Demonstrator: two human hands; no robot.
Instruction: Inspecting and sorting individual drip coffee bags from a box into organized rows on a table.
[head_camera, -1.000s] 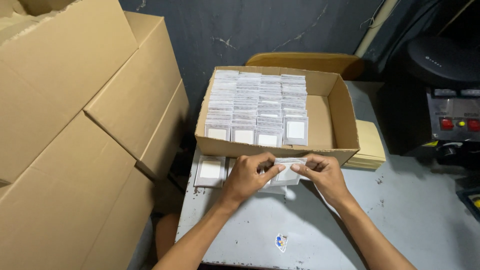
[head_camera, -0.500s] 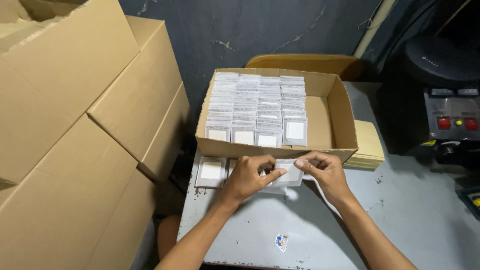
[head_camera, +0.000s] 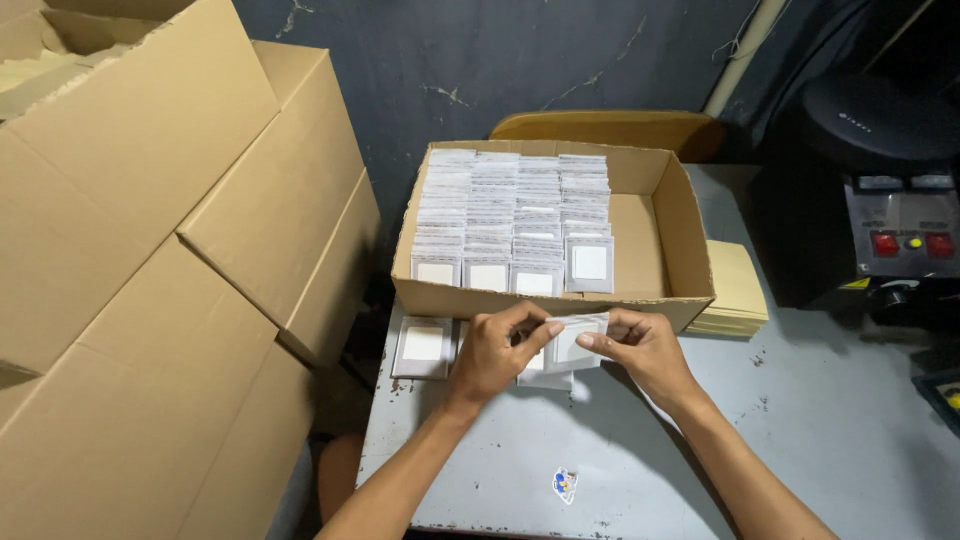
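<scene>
My left hand (head_camera: 497, 350) and my right hand (head_camera: 640, 345) together hold a small clear-wrapped white square packet (head_camera: 577, 340) just above the grey table (head_camera: 800, 440), in front of an open cardboard box (head_camera: 660, 225). The box holds three rows of several upright packets (head_camera: 515, 215) of the same kind, with bare room along its right side. More packets lie flat on the table: one (head_camera: 422, 346) to the left of my left hand, and another (head_camera: 540, 375) partly hidden under my hands.
Large stacked cardboard cartons (head_camera: 150, 270) fill the left. A stack of tan flat sheets (head_camera: 738, 292) lies right of the box. A black machine with red buttons (head_camera: 900, 235) stands at the right. A small sticker (head_camera: 565, 485) is on the table's near edge.
Both hands have kept working the packet in place; the packet now sits more upright between my fingertips. Nothing else has moved.
</scene>
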